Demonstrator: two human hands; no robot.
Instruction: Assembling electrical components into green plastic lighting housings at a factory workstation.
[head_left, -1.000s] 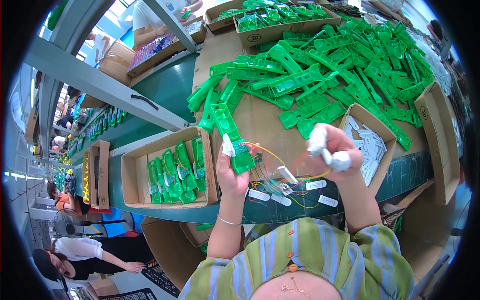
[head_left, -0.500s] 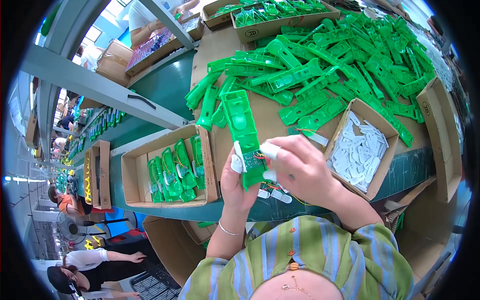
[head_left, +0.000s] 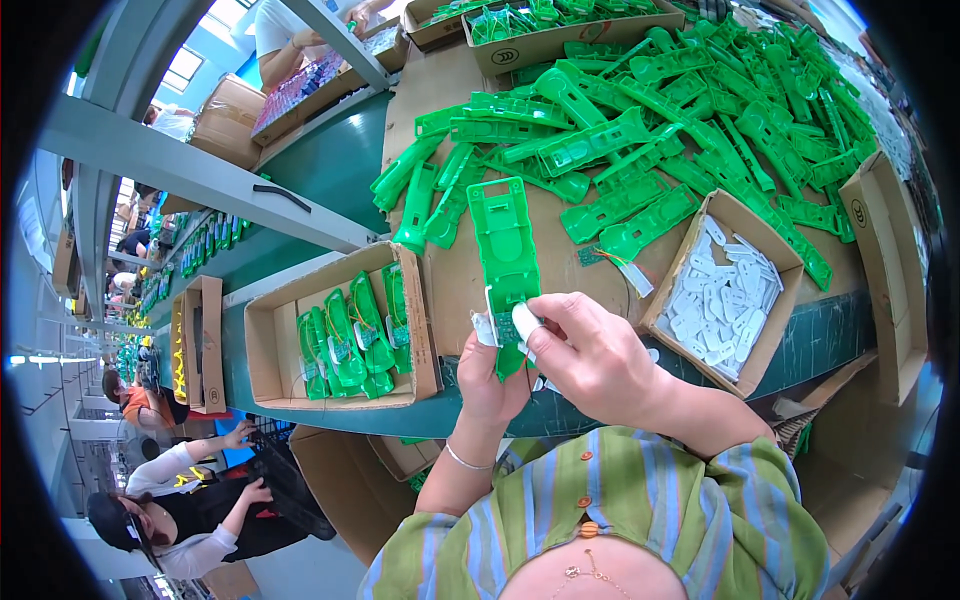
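My left hand [head_left: 490,385] is closed round the lower end of a long green plastic shell [head_left: 505,240], its open inner side facing up. A small green circuit board [head_left: 508,322] lies in the shell's lower part, and a thin white part stands along its left edge. White covers wrap some of my fingertips. My right hand [head_left: 605,355] is closed in a pinch over the board, thumb and forefinger together; whatever lies between them is hidden. Another circuit board [head_left: 592,256] with wires and a white piece rests on the cardboard to the right.
Green shells [head_left: 600,140] are heaped across the bench's far side. A cardboard box of small white parts [head_left: 722,300] stands right, and a box [head_left: 262,355] with several wired green shells stands left. A metal frame [head_left: 200,165] crosses the left. A person in white [head_left: 180,500] is at lower left.
The shell has turned more upright and flatter toward me. My right fingers have moved down and left onto the board. The person at lower left has raised their arms, holding something dark.
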